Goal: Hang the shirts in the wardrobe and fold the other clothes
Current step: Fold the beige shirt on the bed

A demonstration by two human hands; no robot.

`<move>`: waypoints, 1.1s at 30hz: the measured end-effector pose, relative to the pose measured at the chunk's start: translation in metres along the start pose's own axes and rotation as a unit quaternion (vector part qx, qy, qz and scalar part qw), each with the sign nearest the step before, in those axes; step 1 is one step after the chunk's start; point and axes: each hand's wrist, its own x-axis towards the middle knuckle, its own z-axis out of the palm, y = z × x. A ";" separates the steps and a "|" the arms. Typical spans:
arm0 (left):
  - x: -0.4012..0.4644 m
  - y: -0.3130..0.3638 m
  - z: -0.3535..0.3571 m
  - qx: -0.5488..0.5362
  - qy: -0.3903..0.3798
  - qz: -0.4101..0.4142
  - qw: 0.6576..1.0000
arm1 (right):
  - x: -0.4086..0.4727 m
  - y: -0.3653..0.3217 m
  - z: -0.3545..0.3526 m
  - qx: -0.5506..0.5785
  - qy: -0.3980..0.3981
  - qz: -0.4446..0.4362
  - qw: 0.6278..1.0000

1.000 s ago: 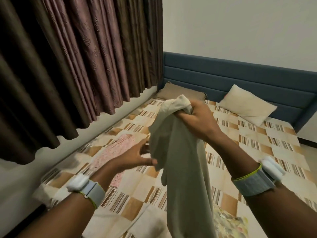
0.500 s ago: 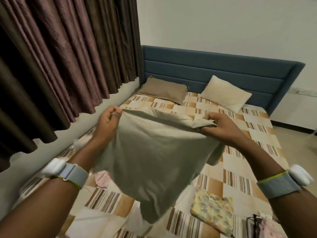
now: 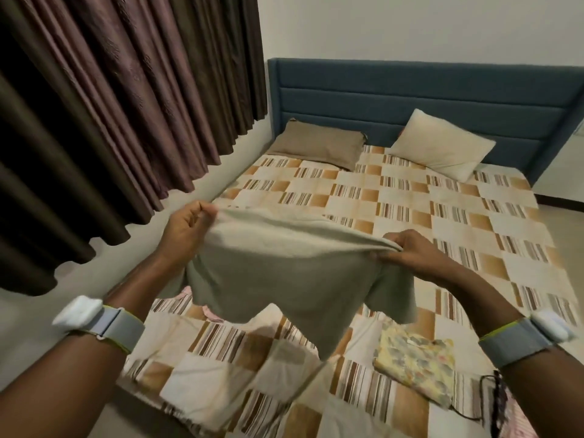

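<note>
Two pillows: brown (image 3: 319,143), cream (image 3: 442,143). Two hands (image 3: 186,230) (image 3: 407,252), two wristbands (image 3: 104,324) (image 3: 521,338). One bed (image 3: 442,216), one curtain (image 3: 126,105).

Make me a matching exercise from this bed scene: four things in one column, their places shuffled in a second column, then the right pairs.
Things:
1. beige garment
2. brown pillow
3. cream pillow
4. floral folded cloth

Places:
A. propped against the blue headboard
B. lying on the bedspread below the right forearm
C. held up between the left hand and right hand
D. lying flat at the head of the bed, on the curtain side

Pairs: 1-C, 2-D, 3-A, 4-B
</note>
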 end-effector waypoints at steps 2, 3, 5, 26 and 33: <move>-0.011 -0.028 -0.005 0.121 -0.120 -0.078 0.982 | -0.002 0.012 0.024 0.128 0.037 0.034 0.991; -0.015 -0.038 -0.008 0.211 -0.198 -0.110 0.951 | -0.006 0.014 0.034 0.168 0.049 0.048 0.983; -0.025 -0.066 -0.006 0.317 -0.334 -0.145 0.876 | -0.011 0.022 0.057 0.191 0.048 0.066 0.978; -0.187 -0.268 0.052 -0.004 -0.741 -0.357 0.569 | -0.099 0.117 0.261 0.126 -0.483 0.429 0.753; -0.096 -0.316 0.066 -0.060 -0.459 -0.372 0.805 | -0.017 0.173 0.228 0.177 -0.177 0.390 0.886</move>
